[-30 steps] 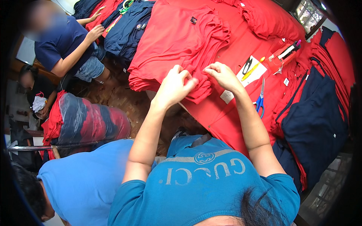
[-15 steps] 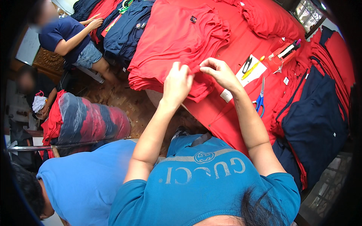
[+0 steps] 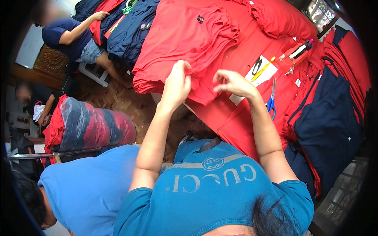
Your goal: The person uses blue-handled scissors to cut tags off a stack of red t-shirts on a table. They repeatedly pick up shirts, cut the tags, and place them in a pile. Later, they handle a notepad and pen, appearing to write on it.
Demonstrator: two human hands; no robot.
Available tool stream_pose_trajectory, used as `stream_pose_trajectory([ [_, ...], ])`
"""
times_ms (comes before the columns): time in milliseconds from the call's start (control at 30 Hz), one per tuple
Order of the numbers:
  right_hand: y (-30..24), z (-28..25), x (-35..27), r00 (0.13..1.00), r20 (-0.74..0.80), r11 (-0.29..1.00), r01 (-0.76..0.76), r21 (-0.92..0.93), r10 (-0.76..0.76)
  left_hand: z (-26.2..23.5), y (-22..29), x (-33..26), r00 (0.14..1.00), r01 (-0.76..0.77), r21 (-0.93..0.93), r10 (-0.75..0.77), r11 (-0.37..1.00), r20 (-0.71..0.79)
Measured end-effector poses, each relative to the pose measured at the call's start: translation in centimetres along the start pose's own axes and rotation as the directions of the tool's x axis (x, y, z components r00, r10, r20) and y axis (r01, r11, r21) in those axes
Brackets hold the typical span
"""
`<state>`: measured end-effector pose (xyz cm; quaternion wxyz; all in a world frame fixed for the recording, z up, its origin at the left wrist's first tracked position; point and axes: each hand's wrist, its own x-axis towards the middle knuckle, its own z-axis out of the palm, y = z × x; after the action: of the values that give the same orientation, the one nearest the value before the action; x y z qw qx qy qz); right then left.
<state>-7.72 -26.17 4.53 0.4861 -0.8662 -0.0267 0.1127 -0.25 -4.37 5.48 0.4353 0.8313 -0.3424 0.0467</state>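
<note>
A thick stack of red garments lies at the near left edge of the red-covered table. My left hand is closed at the front of the stack, its fingers pinching the edge of a red garment. Just to the right, my right hand hovers above the cloth, fingers curled but apart from the thumb, and nothing shows between them. Blue-handled scissors lie to the right of that wrist. Beyond them a yellow pen-like tool and a small black tool rest on white paper.
Navy garments hang over the table's right side. A red holder sits at the back right. At far left, a person in navy stands by piled clothes; another sits below. A person in blue is close on my left, near a plastic-wrapped bundle.
My hands have moved apart: the right has let go of the red cloth and opened slightly, while the left has shifted a little left. The standing person's arm has moved.
</note>
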Motion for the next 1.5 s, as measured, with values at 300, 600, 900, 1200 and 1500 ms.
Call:
stream_pose_trajectory([
  [300, 0.8, 1.4, 0.7, 0.954, -0.289, 0.983, 0.122, 0.136, -0.078, 1.7, 0.6, -1.4, 0.992, -0.008, 0.237, -0.023, 0.971, 0.127],
  [600, 2.3, 0.0, 1.7, 0.976, -0.183, 0.977, 0.148, 0.153, -0.119, 3.7, 1.1, -1.9, 0.986, -0.159, 0.375, 0.130, 0.913, 0.103],
  [900, 5.0, 1.7, 0.8, 0.984, -0.041, 0.933, 0.151, -0.326, -0.174, 0.6, -7.2, 1.2, 0.986, 0.117, -0.534, -0.163, 0.837, -0.039],
  [1200, 1.1, 0.9, 2.8, 0.891, -0.327, 0.933, 0.354, 0.070, -0.313, 2.6, -3.1, -0.3, 0.986, 0.164, 0.133, -0.166, 0.977, 0.004],
  [1500, 5.5, 3.3, 2.0, 0.965, -0.204, 0.976, 0.132, -0.173, -0.167, 2.1, -8.0, -0.1, 0.971, 0.238, -0.217, -0.232, 0.947, 0.050],
])
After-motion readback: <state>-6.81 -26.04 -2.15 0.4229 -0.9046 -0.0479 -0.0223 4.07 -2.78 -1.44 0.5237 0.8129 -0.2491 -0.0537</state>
